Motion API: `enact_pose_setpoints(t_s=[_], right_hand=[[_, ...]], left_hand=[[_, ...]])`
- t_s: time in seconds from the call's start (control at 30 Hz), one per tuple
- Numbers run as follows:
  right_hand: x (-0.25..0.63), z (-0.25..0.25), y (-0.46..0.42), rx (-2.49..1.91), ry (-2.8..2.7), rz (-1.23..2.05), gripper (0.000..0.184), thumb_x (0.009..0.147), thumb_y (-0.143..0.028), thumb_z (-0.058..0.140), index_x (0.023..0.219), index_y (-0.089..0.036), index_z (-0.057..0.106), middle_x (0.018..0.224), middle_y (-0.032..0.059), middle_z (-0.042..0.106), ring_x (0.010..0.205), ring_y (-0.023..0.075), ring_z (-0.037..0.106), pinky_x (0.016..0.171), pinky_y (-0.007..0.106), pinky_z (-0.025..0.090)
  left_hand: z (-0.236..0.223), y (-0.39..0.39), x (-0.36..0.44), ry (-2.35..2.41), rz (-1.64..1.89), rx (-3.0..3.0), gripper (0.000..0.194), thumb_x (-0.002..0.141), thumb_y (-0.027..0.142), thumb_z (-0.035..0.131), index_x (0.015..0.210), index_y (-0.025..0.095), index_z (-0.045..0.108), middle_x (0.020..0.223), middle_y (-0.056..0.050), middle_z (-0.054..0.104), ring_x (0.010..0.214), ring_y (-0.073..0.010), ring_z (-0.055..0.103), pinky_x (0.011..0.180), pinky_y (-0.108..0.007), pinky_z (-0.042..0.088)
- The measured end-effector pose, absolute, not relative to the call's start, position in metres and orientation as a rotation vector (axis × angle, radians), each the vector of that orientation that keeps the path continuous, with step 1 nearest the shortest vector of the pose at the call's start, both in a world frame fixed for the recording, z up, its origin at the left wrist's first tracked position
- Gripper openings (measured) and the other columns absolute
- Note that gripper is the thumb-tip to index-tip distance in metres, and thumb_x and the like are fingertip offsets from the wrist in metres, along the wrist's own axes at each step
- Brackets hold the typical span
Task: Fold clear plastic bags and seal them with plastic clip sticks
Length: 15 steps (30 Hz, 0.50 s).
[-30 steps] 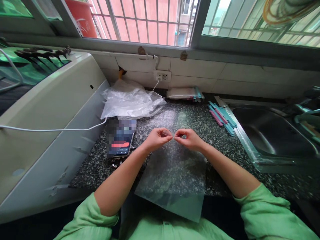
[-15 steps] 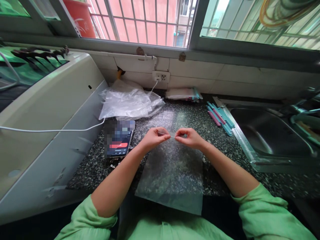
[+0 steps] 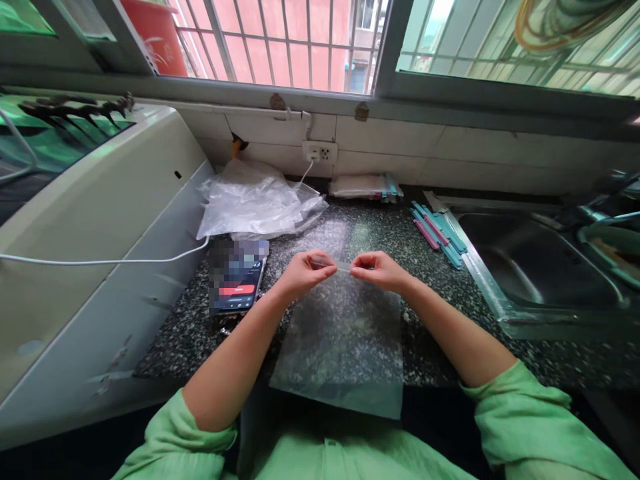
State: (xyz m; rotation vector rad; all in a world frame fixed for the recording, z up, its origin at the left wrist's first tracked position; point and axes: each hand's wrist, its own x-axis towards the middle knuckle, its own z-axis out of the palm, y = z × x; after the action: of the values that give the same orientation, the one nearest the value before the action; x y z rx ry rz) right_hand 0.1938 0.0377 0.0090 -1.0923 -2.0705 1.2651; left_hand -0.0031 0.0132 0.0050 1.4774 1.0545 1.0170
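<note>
A clear plastic bag (image 3: 345, 347) hangs down from my fingers over the speckled countertop, its lower end passing the front edge. My left hand (image 3: 311, 272) pinches the bag's upper edge between thumb and fingers. Facing it, my right hand (image 3: 376, 271) is closed in a pinch on the same edge, a short strip of the plastic showing between the two hands. Left of my left forearm lies a phone (image 3: 239, 280) with its screen lit, partly blurred out.
Crumpled plastic bags (image 3: 255, 203) lie at the back left, near a wall socket (image 3: 320, 153). A packet (image 3: 365, 187) rests by the wall. Blue and pink plastic strips (image 3: 437, 233) lie beside the metal sink (image 3: 530, 260). A white cable (image 3: 125, 261) crosses the left side.
The hands have moved slightly apart along the bag's upper edge, showing a little more of it between them. Both still pinch the bag; the view has shifted slightly.
</note>
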Motion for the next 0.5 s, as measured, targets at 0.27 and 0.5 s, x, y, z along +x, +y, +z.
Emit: enact_pose_setpoints(t_s=[0.27, 0.5], right_hand=[[0.191, 0.0082, 0.0349, -1.047, -2.061, 1.177, 0.021, 0.072, -0.035, 0.056, 0.065, -0.014, 0.058, 0.059, -0.0007, 0.055, 0.056, 0.009, 0.047, 0.056, 0.023, 0.038], [0.19, 0.0067, 0.034, -1.032, -2.099, 1.055, 0.018, 0.073, -0.03, 0.053, 0.064, -0.015, 0.057, 0.061, 0.0003, 0.056, 0.059, 0.0098, 0.049, 0.059, 0.023, 0.039]], left_hand=[[0.0035, 0.0135, -0.0023, 1.054, 1.03, 1.424, 0.029, 0.059, 0.039, 0.07, 0.061, 0.014, 0.056, 0.051, 0.004, 0.049, 0.048, -0.0064, 0.04, 0.048, -0.02, 0.031], [0.0064, 0.0142, -0.0023, 1.063, 1.029, 1.435, 0.027, 0.059, 0.037, 0.07, 0.061, 0.013, 0.058, 0.052, 0.004, 0.051, 0.05, -0.0067, 0.042, 0.05, -0.021, 0.034]])
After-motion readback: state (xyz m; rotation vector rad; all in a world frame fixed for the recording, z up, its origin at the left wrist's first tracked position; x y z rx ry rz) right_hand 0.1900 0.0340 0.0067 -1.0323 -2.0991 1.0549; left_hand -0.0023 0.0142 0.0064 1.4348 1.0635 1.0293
